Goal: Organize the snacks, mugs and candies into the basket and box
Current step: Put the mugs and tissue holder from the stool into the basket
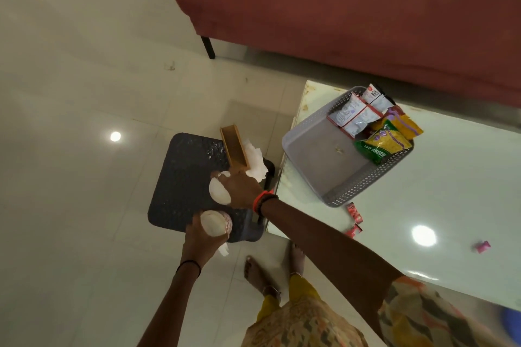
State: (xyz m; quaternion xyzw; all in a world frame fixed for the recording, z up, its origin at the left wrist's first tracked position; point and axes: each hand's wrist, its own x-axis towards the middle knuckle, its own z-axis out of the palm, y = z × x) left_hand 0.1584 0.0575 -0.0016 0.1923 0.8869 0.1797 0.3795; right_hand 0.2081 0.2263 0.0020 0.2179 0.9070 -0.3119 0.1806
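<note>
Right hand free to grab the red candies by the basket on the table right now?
Probably not. The right hand is out over the dark stool, shut on a white mug. The red candies lie uncovered on the table near the basket; the hand is simply occupied.

Single head cam, wide-angle, looking steeply down from standing height. Hands [222, 205] sit center frame, close below. Table [423, 205] runs along the right, sofa [352, 8] at top, floor [70, 65] fills the left. Edges are distorted.
</note>
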